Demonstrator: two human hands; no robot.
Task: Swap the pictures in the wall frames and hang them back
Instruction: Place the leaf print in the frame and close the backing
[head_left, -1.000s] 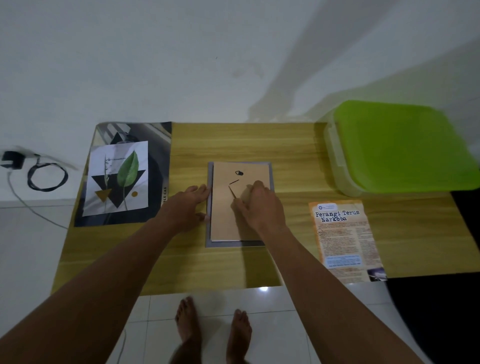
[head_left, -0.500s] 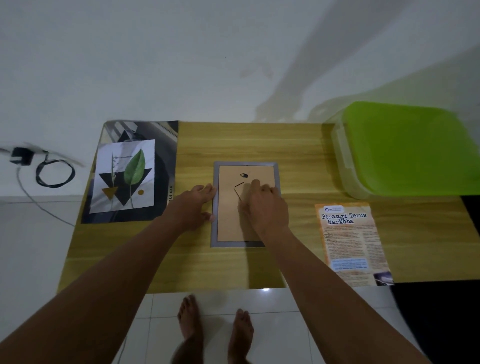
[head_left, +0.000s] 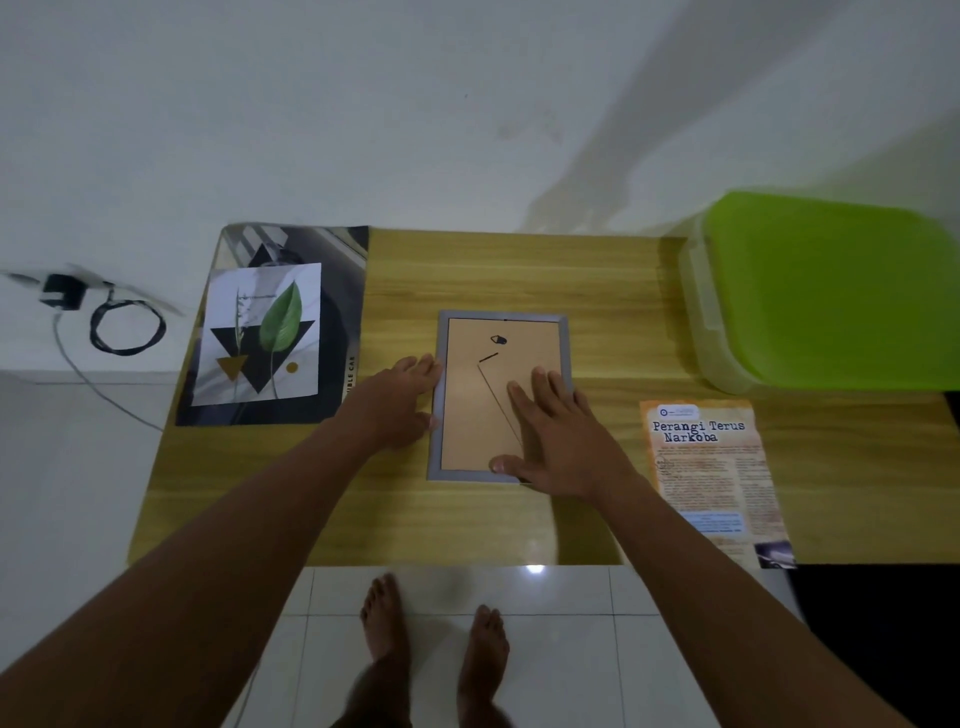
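Right hand (head_left: 558, 441) lies flat, fingers spread, on the brown backing of the grey frame (head_left: 501, 397), face down mid-table (head_left: 597, 291). Left hand (head_left: 397, 402) touches its left edge, fingers look relaxed. Leaf print (head_left: 262, 335) lies left, orange leaflet (head_left: 714, 473) right.

Frame (head_left: 501, 397) lies face down on the surface (head_left: 597, 291). Left hand (head_left: 397, 402) touches its left edge; right hand (head_left: 558, 434) presses flat on its backing.
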